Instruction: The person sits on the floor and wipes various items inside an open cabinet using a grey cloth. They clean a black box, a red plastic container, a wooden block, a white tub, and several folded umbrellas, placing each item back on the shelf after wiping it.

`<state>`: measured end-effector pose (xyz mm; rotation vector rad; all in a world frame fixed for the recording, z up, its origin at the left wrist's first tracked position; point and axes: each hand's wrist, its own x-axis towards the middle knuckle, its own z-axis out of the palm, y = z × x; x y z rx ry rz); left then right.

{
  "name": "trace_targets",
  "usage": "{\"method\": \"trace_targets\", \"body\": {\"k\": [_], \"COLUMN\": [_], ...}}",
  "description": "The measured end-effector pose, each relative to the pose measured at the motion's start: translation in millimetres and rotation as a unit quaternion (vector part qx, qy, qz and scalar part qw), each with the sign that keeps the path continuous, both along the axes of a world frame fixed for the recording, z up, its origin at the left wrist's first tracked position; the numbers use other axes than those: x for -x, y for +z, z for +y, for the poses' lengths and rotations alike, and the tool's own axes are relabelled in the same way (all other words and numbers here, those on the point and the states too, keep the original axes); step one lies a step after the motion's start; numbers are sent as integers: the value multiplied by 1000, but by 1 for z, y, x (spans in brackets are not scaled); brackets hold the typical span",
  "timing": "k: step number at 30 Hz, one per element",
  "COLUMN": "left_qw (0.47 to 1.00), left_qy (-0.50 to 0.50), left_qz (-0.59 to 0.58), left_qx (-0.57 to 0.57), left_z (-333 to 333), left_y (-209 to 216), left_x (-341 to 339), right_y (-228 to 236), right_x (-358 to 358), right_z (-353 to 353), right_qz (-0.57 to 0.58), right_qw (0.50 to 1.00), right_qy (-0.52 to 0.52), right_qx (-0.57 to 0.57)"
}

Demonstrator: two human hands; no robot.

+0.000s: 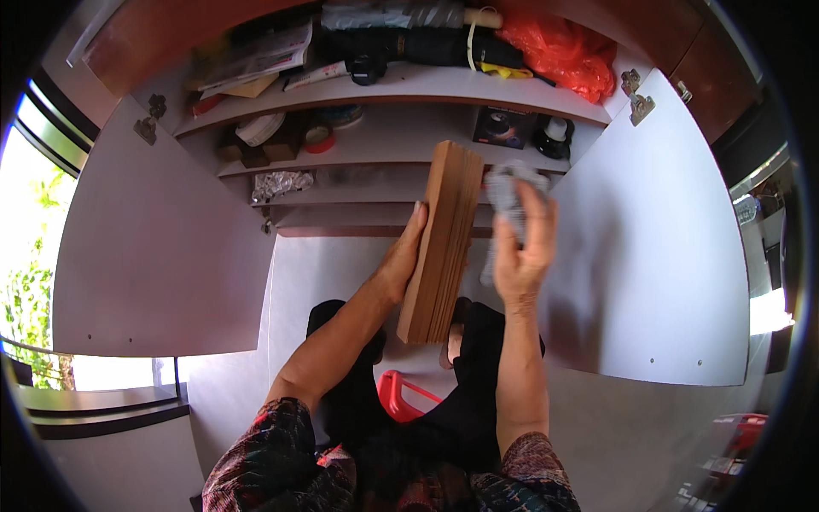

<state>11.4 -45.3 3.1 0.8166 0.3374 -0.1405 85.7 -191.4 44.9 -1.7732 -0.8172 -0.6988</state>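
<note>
My left hand (403,263) is wrapped around a long brown wooden block (442,243), its thumb lying along the left side. The block is held tilted in front of the open cabinet, and grooves or layered edges run down its right side. A crumpled grey cloth (509,194) is gripped in my right hand (527,247), just right of the block and apart from it. Motion blurs the cloth and the fingers on it a little.
Both white cabinet doors, left (162,239) and right (648,247), stand swung outward. On the shelves are a red plastic bag (567,55), a black umbrella (418,44), papers (264,60), a dark box (503,126) and a tape roll (319,138). Below me is a red stool (397,397).
</note>
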Motion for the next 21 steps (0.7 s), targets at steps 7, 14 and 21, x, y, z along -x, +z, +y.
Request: {"method": "trace_targets", "body": {"k": [7, 14, 21], "left_qw": [999, 989, 991], "left_qy": [-23, 7, -29], "left_qz": [-26, -127, -126], "left_qx": [31, 69, -28], "left_z": [-8, 5, -9], "left_y": [-8, -11, -34], "left_x": [-6, -18, -10], "right_y": [-8, -18, -14], "right_x": [24, 73, 37], "right_z": [14, 14, 20], "right_qz": [-27, -143, -93], "right_qw": [984, 946, 970], "right_qy": [21, 168, 62], "right_qx": [174, 239, 217]}}
